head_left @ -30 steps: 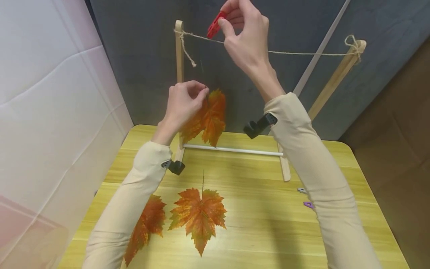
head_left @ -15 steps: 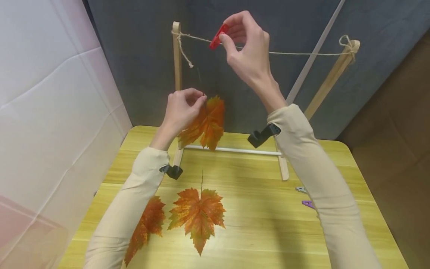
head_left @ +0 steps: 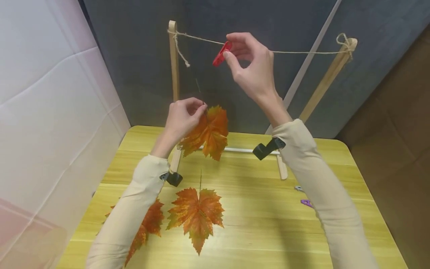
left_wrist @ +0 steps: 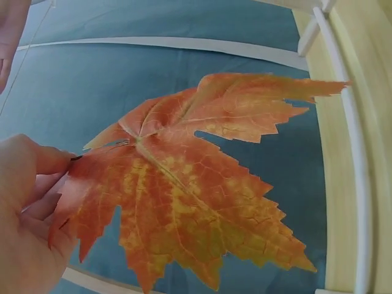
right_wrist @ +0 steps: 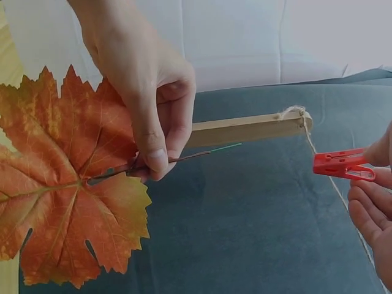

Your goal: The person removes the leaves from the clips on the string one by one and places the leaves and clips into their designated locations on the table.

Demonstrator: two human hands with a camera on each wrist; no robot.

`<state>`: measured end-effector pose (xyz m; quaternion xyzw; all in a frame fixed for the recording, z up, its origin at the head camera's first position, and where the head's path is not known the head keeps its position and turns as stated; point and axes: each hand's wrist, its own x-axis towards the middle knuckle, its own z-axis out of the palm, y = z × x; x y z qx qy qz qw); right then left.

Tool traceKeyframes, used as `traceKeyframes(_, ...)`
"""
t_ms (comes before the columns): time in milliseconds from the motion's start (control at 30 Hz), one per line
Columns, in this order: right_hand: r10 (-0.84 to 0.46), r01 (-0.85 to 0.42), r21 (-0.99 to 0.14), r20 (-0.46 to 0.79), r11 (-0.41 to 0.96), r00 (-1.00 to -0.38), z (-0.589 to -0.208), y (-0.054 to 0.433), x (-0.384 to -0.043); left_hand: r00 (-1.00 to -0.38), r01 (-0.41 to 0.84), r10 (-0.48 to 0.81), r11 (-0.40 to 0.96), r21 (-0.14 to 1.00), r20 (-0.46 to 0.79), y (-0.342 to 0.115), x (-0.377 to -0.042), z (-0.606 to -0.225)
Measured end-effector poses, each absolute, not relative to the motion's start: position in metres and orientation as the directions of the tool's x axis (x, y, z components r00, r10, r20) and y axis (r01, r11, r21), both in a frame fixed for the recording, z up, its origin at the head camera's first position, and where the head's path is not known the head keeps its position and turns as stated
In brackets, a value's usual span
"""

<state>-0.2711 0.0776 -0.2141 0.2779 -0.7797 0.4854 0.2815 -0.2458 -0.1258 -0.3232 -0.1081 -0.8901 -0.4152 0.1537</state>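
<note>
My left hand [head_left: 184,116] pinches the thin dark stem of an orange autumn leaf [head_left: 212,132], which hangs below the string near the left post. In the right wrist view the stem [right_wrist: 195,157] sticks out past the fingertips, ending in a green tip. My right hand [head_left: 253,65] holds a red clothespin [head_left: 222,54] between thumb and fingers, in front of the string [head_left: 198,37] as the head view shows it. Whether the clothespin touches the string cannot be told. The string runs between two wooden posts, the left post [head_left: 173,61] and the right post [head_left: 327,80].
Another maple-like leaf [head_left: 196,216] lies on the wooden table [head_left: 248,224]. More leaf [head_left: 151,220] shows beside and partly under the left sleeve. A purple clothespin [head_left: 306,203] and a grey one [head_left: 298,188] lie near the right sleeve. A white bar [head_left: 238,150] joins the post feet.
My right hand has come down with the red clothespin, from above the string to about its level and slightly below. My left hand has lowered a little with the leaf.
</note>
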Motion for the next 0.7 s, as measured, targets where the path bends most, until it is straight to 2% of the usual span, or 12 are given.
traceKeyframes(333,-0.171,-0.676,-0.637,0.668,0.372,-0.724,-0.234,0.089,-0.259,-0.931,0.338,0.099,0.597,0.727,0.351,-0.124,-0.239,-0.341)
traceKeyframes(700,-0.181,-0.663,-0.666,0.645,0.343,-0.742,-0.259,0.104,-0.245,-0.954,0.292,0.117,0.581,0.760,0.277,-0.119,-0.230,-0.356)
